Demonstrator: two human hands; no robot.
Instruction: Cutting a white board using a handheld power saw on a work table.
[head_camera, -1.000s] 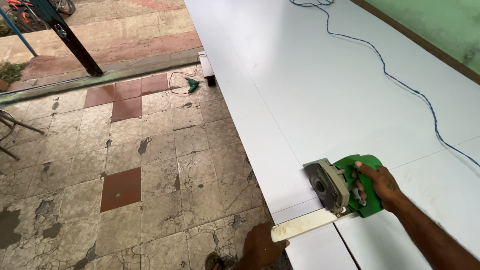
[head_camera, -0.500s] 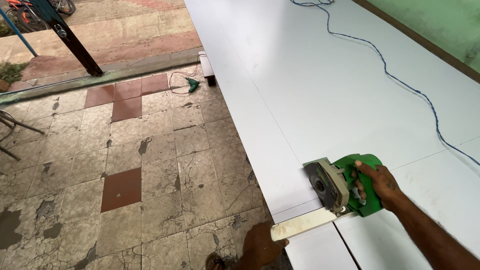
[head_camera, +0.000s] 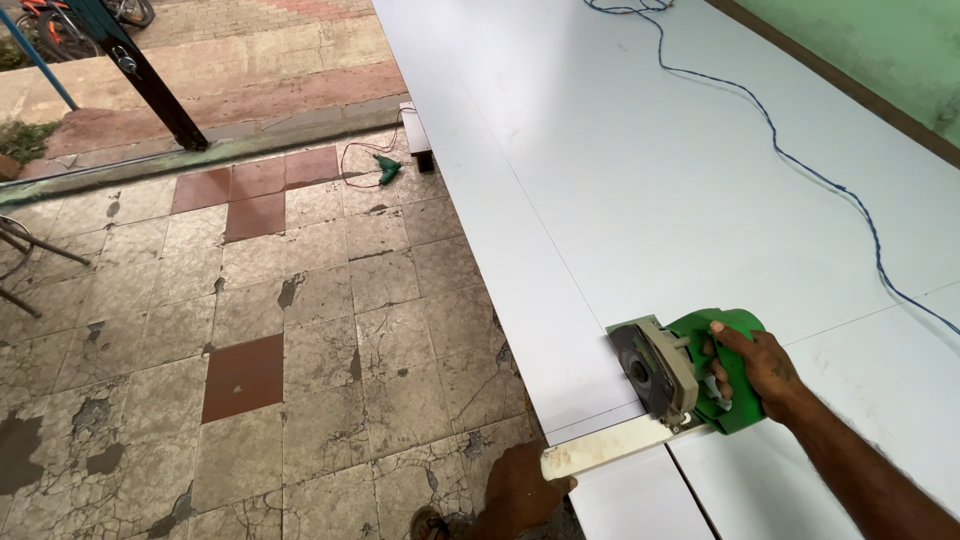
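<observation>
While the right hand (head_camera: 762, 368) is wrapped tight around the rear handle of a green circular saw (head_camera: 690, 372), the tool sits flat on a big white panel (head_camera: 640, 170), its blade guard just ahead of the knuckles and close to the panel's near edge. A thin cut line runs away from the blade along the sheet. Just below and to the left of the saw, the left hand (head_camera: 518, 492) closes on the end of a pale wooden guide strip (head_camera: 610, 447) that lies across the panel edge, touching the saw's base.

The saw looks compact but dense, rigid, best held by that moulded rear handle with fingers well behind the disc. The panel appears smooth, stiff and probably slippery, so the strip likely needs firm pressing to stay put.

Beyond the grip, a blue cord (head_camera: 800, 165) snakes across the panel toward its far end. To the left lies a cracked tiled floor (head_camera: 300, 330), with a small green tool (head_camera: 387, 168) and red wire well apart, and a dark slanted post (head_camera: 150, 85) farther off.
</observation>
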